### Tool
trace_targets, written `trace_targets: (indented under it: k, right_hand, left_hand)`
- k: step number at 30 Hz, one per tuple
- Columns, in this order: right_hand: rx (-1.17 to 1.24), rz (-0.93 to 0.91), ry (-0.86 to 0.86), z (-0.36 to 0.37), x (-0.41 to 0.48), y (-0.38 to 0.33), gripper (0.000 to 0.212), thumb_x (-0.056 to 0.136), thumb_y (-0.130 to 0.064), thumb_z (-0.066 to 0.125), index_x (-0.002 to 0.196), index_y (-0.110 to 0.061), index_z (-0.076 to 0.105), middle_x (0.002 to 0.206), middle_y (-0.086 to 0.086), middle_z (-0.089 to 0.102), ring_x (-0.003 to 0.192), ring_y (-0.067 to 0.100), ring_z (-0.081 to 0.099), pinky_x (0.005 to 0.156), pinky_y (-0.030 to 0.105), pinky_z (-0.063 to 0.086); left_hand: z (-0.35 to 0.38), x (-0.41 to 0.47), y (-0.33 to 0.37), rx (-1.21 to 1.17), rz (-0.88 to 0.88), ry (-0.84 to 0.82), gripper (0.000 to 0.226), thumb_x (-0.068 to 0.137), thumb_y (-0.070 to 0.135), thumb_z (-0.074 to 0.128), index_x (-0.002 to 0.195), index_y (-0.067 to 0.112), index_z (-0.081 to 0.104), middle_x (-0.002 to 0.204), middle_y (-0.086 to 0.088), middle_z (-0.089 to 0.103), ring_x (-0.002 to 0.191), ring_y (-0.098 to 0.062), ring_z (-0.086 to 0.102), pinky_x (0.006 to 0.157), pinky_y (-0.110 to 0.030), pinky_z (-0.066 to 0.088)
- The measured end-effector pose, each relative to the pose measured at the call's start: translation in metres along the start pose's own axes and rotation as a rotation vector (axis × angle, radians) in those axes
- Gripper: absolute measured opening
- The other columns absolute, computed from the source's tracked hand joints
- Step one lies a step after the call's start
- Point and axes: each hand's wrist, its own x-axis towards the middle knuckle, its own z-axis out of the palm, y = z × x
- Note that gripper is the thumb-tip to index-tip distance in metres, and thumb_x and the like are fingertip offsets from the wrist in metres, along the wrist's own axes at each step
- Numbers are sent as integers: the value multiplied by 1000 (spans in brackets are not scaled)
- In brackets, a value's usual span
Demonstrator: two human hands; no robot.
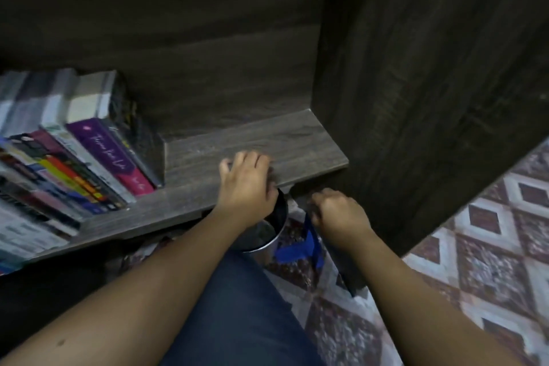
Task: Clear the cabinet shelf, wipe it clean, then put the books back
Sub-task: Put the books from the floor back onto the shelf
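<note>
Two-handed, working apart at centre frame: resting left hand (246,178), fingers curled, on bare shelf (267,140) front edge; curling right hand (335,211) just lower-right above blue object (297,249), either grip unclear. Leaving books (89,157) leaning at left, spines slanting down-right, nearer left hand; crowding metal bin (267,235) beneath.

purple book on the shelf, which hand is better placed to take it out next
Left, probably. The left hand rests on the front edge of the shelf, nearer the purple book. The right hand is curled lower, below that edge and farther away.
</note>
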Motion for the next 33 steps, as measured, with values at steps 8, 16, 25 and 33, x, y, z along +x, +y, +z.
trace_targets:
  k: [8, 16, 25, 33]
  right_hand:
    - [5, 134, -209, 78, 33, 27, 28, 96, -17, 45, 119, -14, 60, 118, 11, 59, 104, 31, 61, 85, 40, 52]
    - [45, 281, -441, 128, 53, 36, 26, 94, -16, 58, 119, -9, 58, 118, 10, 61, 108, 25, 61, 91, 35, 50]
    - [132, 400, -431, 139, 45, 44, 23, 92, -19, 60, 115, -13, 58, 109, 5, 62, 99, 17, 62, 90, 31, 52]
    - [151, 464, -259, 86, 12, 35, 19, 98, -14, 46, 103, -13, 64, 87, 1, 60, 84, 19, 61, 73, 29, 49]
  left_hand:
    - [42, 12, 2, 5, 18, -71, 47, 80, 33, 63, 123, 18, 57, 116, -3, 54, 115, -26, 44, 92, -44, 32]
    - [56, 14, -8, 2, 33, -86, 50, 81, 34, 63, 127, 17, 55, 124, -6, 51, 116, -26, 44, 95, -43, 31]
    - [54, 8, -19, -9, -11, -106, 54, 80, 37, 64, 130, 20, 53, 130, -3, 48, 119, -24, 39, 98, -43, 28]
    - [37, 3, -9, -8, -76, -107, 48, 81, 36, 63, 127, 25, 53, 124, 2, 49, 118, -21, 38, 96, -39, 26]
